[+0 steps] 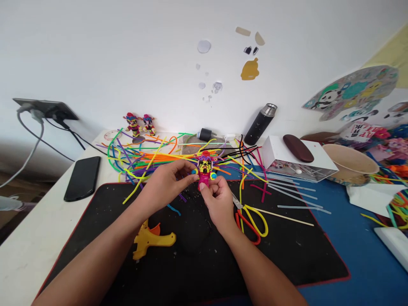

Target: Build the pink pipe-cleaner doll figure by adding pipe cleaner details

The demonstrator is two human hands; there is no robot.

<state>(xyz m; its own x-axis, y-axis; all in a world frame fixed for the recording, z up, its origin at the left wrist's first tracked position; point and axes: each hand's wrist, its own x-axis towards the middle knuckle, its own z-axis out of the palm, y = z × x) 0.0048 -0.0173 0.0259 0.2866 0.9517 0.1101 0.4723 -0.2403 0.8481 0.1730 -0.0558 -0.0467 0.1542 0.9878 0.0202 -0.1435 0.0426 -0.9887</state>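
A small figure (205, 166) with a yellow and black face, a red and purple top, a magenta body and blue-tipped arms is held upright over the black mat (270, 259). My left hand (170, 182) pinches it at its left side, by the blue-tipped arm. Lower down, the thumb and fingers of my right hand (218, 202) grip the magenta body. Scissors (255, 219) with yellow and red handles lie just right of my right hand. A yellow glue gun (153, 240) rests on the mat, partly hidden by my left forearm.
Colourful fuzzy stems (153, 157) spread behind the mat, near two finished figures (140, 124). A phone (82, 178) lies left. Toward the right are a black flask (259, 125), a white box (270, 153) bearing a maroon case (298, 148), clear glue sticks (296, 195) and a bowl (350, 161).
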